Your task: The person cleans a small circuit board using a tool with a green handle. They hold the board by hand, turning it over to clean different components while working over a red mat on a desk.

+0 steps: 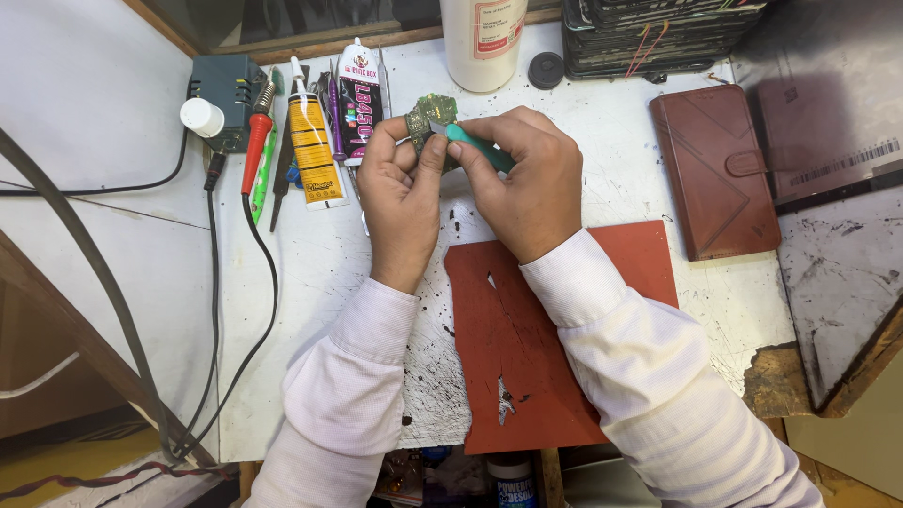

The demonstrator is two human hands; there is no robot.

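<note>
The small green circuit board [430,117] sits at the twelve o'clock end of the white worktable [602,160], lifted between your two hands. It is irregular in outline, dotted with tiny parts, and mostly hidden by your fingers. Your left hand [400,193] pinches the board from its nine o'clock side, thumb and forefinger closed on its edge. Your right hand [527,179] is closed around a teal-handled knife [473,146], whose short blade tip touches the board's face.

Just at nine o'clock from the board lie two glue tubes, a yellow one [313,150] and a black-and-pink one [357,103], side by side, with tweezers and thin tools beside them. Further out that way is a red-handled soldering iron [256,141], its black cord running down toward six o'clock, and a white cap [202,117] by a dark green box [226,87].

At twelve o'clock stands a white bottle [483,38], with a round black lid [546,69] just beside it. At two o'clock is a stack of dark flat cases [658,33]. At three o'clock lies a brown wallet-style phone case [715,169]. At six o'clock, under your right forearm, a torn red mat [527,376] covers the scuffed tabletop.
</note>
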